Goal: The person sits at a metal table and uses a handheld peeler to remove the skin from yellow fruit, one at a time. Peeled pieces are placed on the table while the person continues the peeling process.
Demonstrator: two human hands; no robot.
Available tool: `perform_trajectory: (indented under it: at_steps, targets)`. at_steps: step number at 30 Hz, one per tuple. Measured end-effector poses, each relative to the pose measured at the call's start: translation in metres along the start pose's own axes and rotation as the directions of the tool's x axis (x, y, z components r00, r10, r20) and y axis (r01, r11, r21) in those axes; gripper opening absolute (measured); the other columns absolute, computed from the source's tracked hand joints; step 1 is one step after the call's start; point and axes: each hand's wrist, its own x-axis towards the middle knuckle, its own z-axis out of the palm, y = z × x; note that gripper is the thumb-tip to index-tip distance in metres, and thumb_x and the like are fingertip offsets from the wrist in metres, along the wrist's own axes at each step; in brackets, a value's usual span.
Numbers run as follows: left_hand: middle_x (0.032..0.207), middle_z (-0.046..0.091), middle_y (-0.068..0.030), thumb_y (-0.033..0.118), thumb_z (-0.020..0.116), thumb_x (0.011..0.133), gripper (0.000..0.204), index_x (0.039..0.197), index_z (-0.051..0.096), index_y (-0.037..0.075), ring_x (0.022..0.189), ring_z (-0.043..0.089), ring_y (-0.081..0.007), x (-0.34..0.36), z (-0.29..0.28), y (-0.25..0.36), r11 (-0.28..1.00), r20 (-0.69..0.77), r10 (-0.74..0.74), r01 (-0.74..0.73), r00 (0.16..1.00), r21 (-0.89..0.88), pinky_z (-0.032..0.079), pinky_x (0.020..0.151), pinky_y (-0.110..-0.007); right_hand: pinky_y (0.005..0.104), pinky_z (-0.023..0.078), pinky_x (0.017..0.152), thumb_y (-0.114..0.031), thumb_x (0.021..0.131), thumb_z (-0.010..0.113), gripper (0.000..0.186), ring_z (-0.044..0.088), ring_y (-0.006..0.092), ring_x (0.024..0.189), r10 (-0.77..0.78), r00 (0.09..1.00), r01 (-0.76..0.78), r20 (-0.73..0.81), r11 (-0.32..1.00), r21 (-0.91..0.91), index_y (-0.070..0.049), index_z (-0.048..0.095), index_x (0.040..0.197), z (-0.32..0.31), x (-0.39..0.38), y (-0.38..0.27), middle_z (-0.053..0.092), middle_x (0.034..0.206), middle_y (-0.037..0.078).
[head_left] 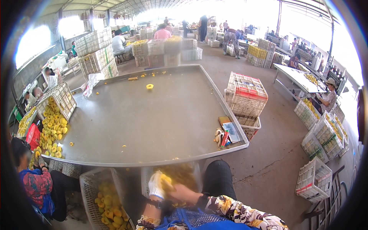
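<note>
My left hand [155,186], in a white glove, grips a yellow peach [165,180] over a white crate in front of my lap. Close against it is my bare right hand [184,194], its fingers curled in and blurred by motion. Whatever the right fingers hold cannot be made out. Yellow pieces [180,172] fill the crate below, smeared in the picture. To the left of my hands stands another white crate [90,191] full of yellow peaches [111,205].
A metal table [153,115] with a raised rim lies ahead; a peach half [149,86] rests on it. Peaches [53,122] spill from a tipped crate [66,100] at its left. A co-worker [36,184] sits at far left. Stacked crates [247,96] stand right of the table.
</note>
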Motion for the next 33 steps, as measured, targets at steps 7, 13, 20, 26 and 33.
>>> perform_trajectory:
  at_steps: [7, 13, 20, 26, 33]
  targets:
    - [0.073, 0.056, -0.0076, 0.024, 0.054, 0.084, 0.018, 0.089, 0.057, 0.007, 0.063, 0.057, -0.0223, -0.007, -0.009, -0.002, 0.999, 0.077, 0.036, -0.034, 0.996, -0.021, 0.05, 0.056, -0.034, 0.0276, 0.039, 0.038, -0.026, 0.078, 0.056, 0.026, 0.051, 0.0139, 0.042, -0.013, 0.999, 0.012, 0.037, 0.999, 0.036, -0.001, 0.05, 0.076, 0.003, -0.007, -0.004, 0.053, 0.053, 0.006]
    - [0.068, 0.049, -0.0044, 0.029, 0.044, 0.088, 0.021, 0.08, 0.05, 0.01, 0.061, 0.049, -0.0182, 0.025, -0.011, -0.003, 0.96, 0.486, -0.087, 0.203, 0.869, -0.191, 0.042, 0.052, -0.03, 0.0267, 0.041, 0.04, -0.026, 0.082, 0.053, 0.026, 0.048, 0.0101, 0.044, -0.28, 0.959, 0.281, 0.037, 0.959, -0.043, -0.001, 0.048, 0.085, -0.015, -0.007, -0.008, 0.05, 0.056, 0.003]
    - [0.079, 0.06, -0.0111, 0.032, 0.051, 0.088, 0.031, 0.092, 0.055, 0.001, 0.068, 0.058, -0.0196, -0.013, 0.021, 0.013, 0.969, 0.29, 0.196, -0.23, 0.937, 0.089, 0.049, 0.057, -0.027, 0.0388, 0.046, 0.063, -0.018, 0.077, 0.053, 0.029, 0.059, 0.0333, 0.07, -0.02, 0.994, 0.035, 0.103, 0.989, -0.143, 0.007, 0.052, 0.092, -0.025, -0.012, -0.032, 0.059, 0.077, 0.023]
    - [0.074, 0.06, -0.008, 0.02, 0.058, 0.084, 0.021, 0.091, 0.059, 0.0, 0.064, 0.057, -0.0159, -0.029, 0.029, 0.022, 0.999, 0.01, 0.035, -0.034, 0.999, -0.028, 0.048, 0.055, -0.025, 0.0422, 0.045, 0.069, -0.011, 0.074, 0.049, 0.028, 0.056, 0.0425, 0.079, -0.225, 0.962, 0.27, 0.154, 0.864, -0.425, 0.011, 0.047, 0.09, -0.007, -0.002, 0.005, 0.057, 0.082, 0.03]
    - [0.063, 0.055, -0.0067, 0.015, 0.058, 0.083, 0.017, 0.087, 0.058, -0.002, 0.049, 0.051, -0.0145, -0.033, 0.045, 0.03, 0.983, -0.122, 0.163, -0.151, 0.979, 0.102, 0.041, 0.042, -0.027, 0.0416, 0.048, 0.06, -0.007, 0.07, 0.056, 0.025, 0.058, 0.0392, 0.069, -0.253, 0.967, 0.203, 0.01, 0.751, -0.629, 0.008, 0.045, 0.087, 0.001, -0.011, -0.013, 0.057, 0.07, 0.025]
